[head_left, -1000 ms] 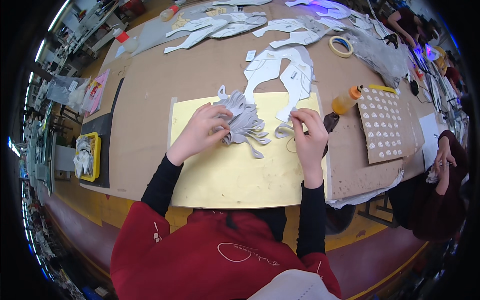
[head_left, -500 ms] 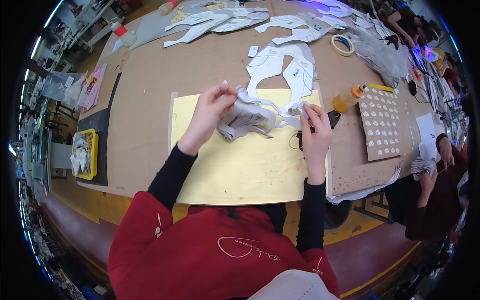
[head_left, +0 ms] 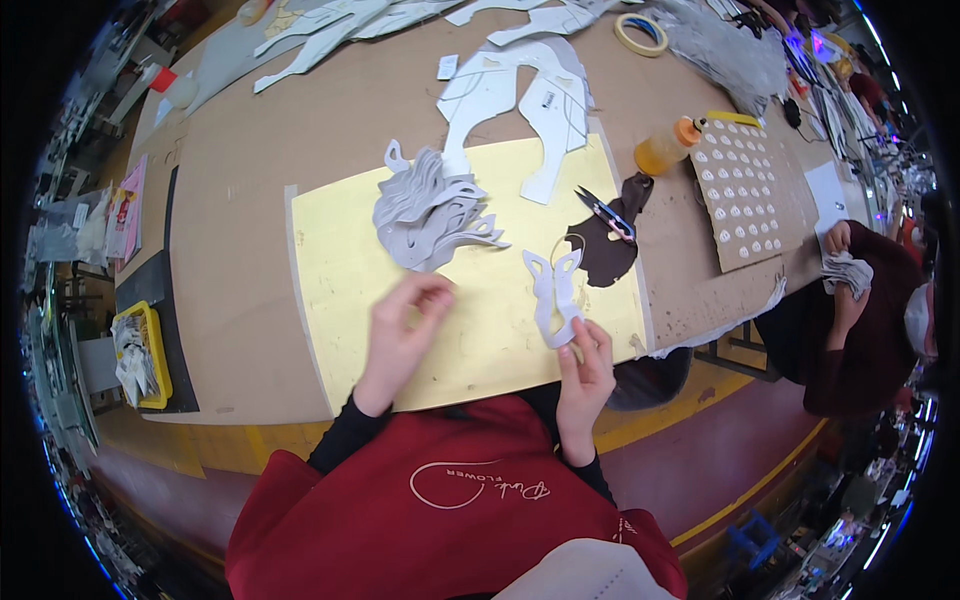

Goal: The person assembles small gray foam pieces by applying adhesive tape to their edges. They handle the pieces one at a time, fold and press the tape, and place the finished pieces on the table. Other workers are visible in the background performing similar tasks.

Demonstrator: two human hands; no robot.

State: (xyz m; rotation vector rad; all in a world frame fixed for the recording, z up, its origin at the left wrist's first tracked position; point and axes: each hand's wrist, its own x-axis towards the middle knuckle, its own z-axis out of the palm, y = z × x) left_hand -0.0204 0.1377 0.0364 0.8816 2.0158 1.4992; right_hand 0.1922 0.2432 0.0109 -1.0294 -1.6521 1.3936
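While most of the view is taken up by the brown table (head_left: 300,150), the yellow mat (head_left: 450,320) lying on it near the person's edge serves as the landmark for everything else. On the mat's far left part sits a stack of grey cut-out pieces (head_left: 425,210), untouched. Beyond the mat's far edge lie large white cut shapes (head_left: 510,85), one overlapping that edge. Past the mat's right edge a dark brown piece (head_left: 605,250) rests on the table, with small scissors (head_left: 605,212) on top of it and an orange glue bottle (head_left: 665,152) further off. Beyond those lies a brown board of small white pieces (head_left: 745,195). Well off the mat's left edge stands a yellow tray (head_left: 150,355).

On the mat's near right part lies a single white butterfly-shaped cut-out (head_left: 555,295); the right hand (head_left: 588,365) pinches its near end, grip closed on it. The left hand (head_left: 405,325) rests on the mat's middle, fingers loosely curled, grip holding nothing. Another person's hand (head_left: 838,238) holds pale pieces far right of the mat.
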